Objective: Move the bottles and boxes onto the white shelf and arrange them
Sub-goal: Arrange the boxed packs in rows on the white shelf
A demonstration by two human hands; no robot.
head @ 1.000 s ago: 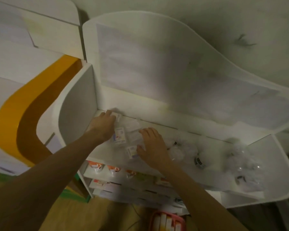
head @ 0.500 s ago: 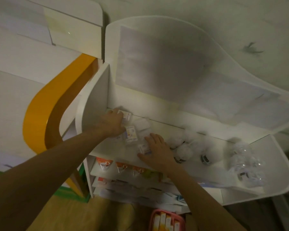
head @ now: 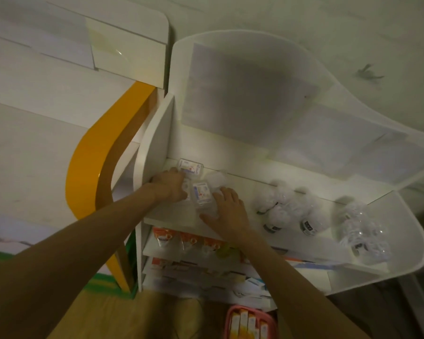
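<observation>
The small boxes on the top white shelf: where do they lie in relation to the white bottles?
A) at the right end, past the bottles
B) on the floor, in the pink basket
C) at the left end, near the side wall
C: the small boxes lie under both hands by the left side wall, while the white bottles stand further right on the white shelf.

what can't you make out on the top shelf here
Head view only:
- Print on the small white boxes: too small and blurred.
- Boxes under the left hand and right hand: covered.
- Clear plastic bottles: overexposed, count unclear.
- Pink basket: cut off by bottom edge.
</observation>
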